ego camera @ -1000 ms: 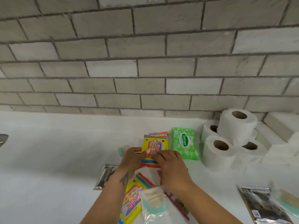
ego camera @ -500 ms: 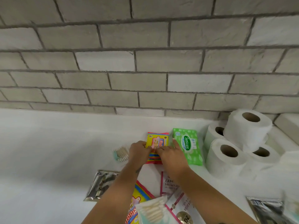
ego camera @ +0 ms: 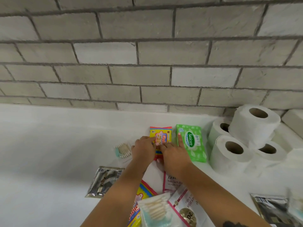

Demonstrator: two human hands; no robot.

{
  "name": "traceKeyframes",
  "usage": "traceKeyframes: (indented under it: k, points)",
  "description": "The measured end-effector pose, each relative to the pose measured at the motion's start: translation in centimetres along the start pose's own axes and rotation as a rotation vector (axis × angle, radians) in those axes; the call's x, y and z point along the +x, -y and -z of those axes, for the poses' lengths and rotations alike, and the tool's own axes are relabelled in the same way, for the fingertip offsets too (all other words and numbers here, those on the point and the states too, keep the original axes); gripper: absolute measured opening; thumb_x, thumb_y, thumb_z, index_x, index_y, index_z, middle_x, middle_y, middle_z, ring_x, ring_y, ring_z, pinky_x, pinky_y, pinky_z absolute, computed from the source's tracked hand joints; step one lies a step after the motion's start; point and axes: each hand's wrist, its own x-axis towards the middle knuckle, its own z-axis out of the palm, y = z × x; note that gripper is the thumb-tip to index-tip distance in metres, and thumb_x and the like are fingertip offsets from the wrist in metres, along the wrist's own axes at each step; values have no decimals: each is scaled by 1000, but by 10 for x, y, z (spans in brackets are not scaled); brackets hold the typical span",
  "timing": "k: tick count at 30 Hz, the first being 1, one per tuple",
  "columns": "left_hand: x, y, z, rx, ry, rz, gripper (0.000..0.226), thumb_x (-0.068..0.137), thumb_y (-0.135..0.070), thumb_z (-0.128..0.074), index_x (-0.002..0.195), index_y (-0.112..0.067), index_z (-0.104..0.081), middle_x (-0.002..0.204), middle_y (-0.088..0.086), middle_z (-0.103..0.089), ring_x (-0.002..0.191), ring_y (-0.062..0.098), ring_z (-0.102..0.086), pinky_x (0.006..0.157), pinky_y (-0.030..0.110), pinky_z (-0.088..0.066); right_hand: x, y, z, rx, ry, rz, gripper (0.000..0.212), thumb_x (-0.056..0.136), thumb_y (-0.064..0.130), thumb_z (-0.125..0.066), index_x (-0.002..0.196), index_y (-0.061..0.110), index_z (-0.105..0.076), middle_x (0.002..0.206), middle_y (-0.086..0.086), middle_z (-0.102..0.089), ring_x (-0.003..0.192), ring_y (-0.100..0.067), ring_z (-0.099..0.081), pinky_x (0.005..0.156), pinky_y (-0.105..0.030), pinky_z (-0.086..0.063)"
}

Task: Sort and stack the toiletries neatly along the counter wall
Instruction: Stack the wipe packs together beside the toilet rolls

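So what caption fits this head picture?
Both hands press yellow wipe packets flat beside the green pack.

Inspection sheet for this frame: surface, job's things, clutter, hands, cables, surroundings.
Surface: white counter, meeting the wall.
Job's things: yellow packets stacked beside green Sanicare wipes; toilet rolls piled at right; cotton swab pack left of the hands.
Clutter: silver sachet, white sachets, another swab pack, unsorted in front.
Hands: left hand and right hand press flat on the yellow packets; one right finger touches the wipes.
Cables: nothing seen.
Surroundings: grey brick wall.
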Motion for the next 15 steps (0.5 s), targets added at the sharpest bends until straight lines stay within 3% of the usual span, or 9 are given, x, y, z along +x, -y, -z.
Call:
traceKeyframes:
  k: [4,8,11,15]
  points:
    - [8,3,10,190,173,-34,44,99,-31,-38,142,-39,-34,138,6,-44,125,28,-39,106,42,-35,2,0,10,-43,69,-7,41,95,31,-37,132,14,-45,129,-4,-54,130,-25,-38,105,-55,22]
    - [-3,6,27,50,145,-27,56,96,-21,-45,148,-28,-24,145,8,-37,132,29,-34,110,42,-31,-2,0,16,13,78,-12,46,95,29,-42,140,20,-37,141,-2,-43,138,-23,-27,106,-58,20]
    - [-19,16,42,-78,59,-50,50,93,-19,-52,141,-24,-40,142,8,-43,131,26,-39,110,36,-30,-13,3,22,119,12,1,47,95,29,-45,140,23,-38,143,2,-41,139,-19,-26,109,-54,18]
    - [-51,29,65,-158,41,-44,37,88,-18,-62,125,-19,-58,129,7,-54,117,23,-53,99,27,-37,-31,16,29,244,-35,-28,42,91,33,-49,132,30,-47,131,7,-53,129,-16,-38,115,-46,9]
